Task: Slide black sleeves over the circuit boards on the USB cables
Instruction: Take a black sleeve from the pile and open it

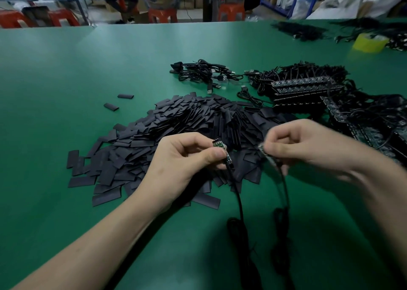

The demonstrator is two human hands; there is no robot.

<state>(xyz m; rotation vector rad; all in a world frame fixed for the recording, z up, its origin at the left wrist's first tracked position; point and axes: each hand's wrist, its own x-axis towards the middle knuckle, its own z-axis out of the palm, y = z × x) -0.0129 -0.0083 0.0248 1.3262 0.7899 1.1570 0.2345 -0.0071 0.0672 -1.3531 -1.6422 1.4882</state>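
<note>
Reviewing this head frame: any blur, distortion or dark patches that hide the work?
Head view: the right hand and the second board it pinches are smeared by motion blur; the left hand and its circuit board read sharper; the far edge of the table bows from wide-angle distortion; the cables hanging toward the bottom sink into shadow.

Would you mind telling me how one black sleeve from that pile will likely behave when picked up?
The sleeves lie thin and flattened, so one is probably very light and floppy. Being flat, it should not roll, though a push would likely slide it across the smooth green table. Opening its mouth may need a squeeze.
</note>
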